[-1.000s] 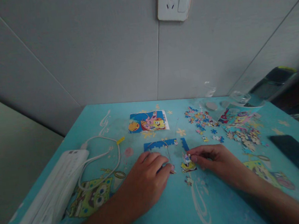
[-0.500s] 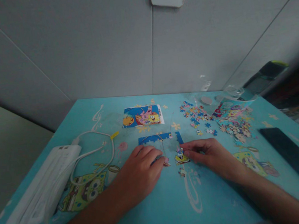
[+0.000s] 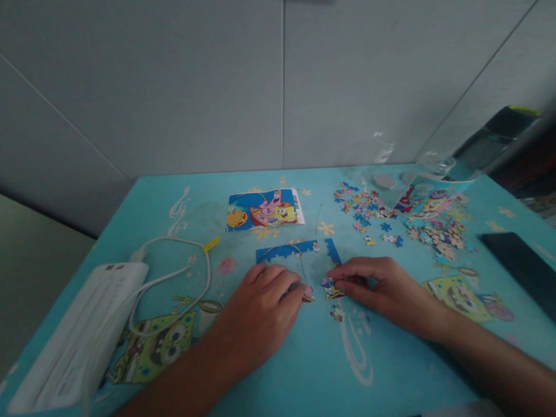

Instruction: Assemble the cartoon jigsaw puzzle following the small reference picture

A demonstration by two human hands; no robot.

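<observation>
From where I sit, the work is all in the small gap between the two hands. The right hand has its thumb and index tips close together at the edge of a small yellow-and-blue jigsaw cluster, which lies on the tablecloth just below a short blue border strip. Whether those tips clamp a piece or only press its side, I cannot tell. The left hand rests curled, thumb and index at a pinkish jigsaw piece across the gap; its grip is hidden from me as well.

I read the step as fine adjustment of the cluster, and I'd do it gently. Keep the pieces flat, line up tab and socket before any pressure, then press straight down rather than sideways — a sideways shove could split what is joined. I'd want the left fingertips as a steady brace, not a second push. The long blue border strip lies just beyond the left hand, so I'd keep the knuckles off it. A loose jigsaw piece sits close below the cluster; a low right thumb could knock it. The printed picture card beyond is in plain sight for checking colours.
</observation>
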